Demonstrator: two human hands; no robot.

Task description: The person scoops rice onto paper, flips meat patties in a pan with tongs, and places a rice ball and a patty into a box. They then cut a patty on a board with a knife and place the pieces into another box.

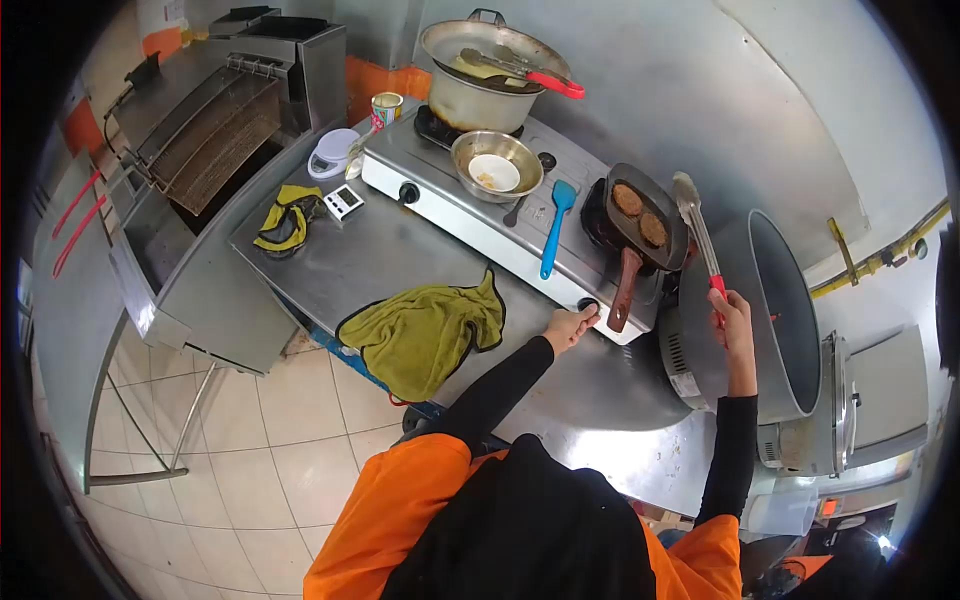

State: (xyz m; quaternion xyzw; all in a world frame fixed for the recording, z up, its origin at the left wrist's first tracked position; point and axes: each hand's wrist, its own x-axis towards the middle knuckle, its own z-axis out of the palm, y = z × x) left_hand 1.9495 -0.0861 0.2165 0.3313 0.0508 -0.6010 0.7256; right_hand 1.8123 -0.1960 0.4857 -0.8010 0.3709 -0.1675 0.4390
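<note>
At the front of the gas stove (470, 215), my left hand (572, 330) has its fingers closed round the right burner knob (588, 304). My right hand (734, 318) grips the red handle end of metal tongs (703, 235), whose tips point up beside the pan. Two brown patties (653, 230) lie in the dark square pan (672, 205) on the right burner, its brown handle (625, 290) towards me. A blue silicone brush (555, 228) rests on the stove top, left of the pan. Left of the brush is a metal bowl (465, 150) holding a small white dish (493, 173).
A big pot (470, 103) with red-handled tongs across it stands on the left burner. A green cloth (425, 335), a timer (343, 202) and a white scale (331, 152) lie on the steel table. Fryer (215, 130) at left; large grey round vessel (740, 320) at right.
</note>
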